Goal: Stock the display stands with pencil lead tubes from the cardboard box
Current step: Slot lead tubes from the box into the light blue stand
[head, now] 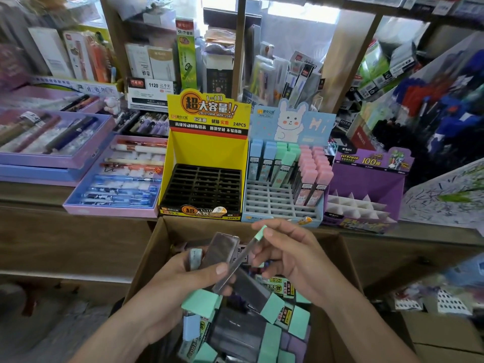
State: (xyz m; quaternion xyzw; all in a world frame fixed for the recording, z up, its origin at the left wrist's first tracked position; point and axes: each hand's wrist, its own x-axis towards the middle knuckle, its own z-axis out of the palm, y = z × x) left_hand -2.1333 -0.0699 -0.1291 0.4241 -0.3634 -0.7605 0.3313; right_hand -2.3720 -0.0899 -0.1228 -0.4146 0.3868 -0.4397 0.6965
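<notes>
Over the open cardboard box (pixel 152 247), my left hand (pixel 180 281) grips a small bunch of dark lead tubes (pixel 218 251). My right hand (pixel 290 255) pinches one slim tube with a mint-green cap (pixel 251 247), tilted, its lower end against the bunch. The box holds several more tubes with mint, blue and purple caps (pixel 272 307). On the counter behind stand a yellow display stand (pixel 207 150) with an empty black grid, a light-blue rabbit stand (pixel 285 203) partly filled with blue, green and pink tubes, and a purple stand (pixel 366 179) with white dividers.
Purple trays of pens (pixel 115 179) lie on the counter to the left of the yellow stand. Shelves packed with stationery rise behind the stands. More packaged goods crowd the right side (pixel 432 106). Another cardboard box sits at the lower right (pixel 445 334).
</notes>
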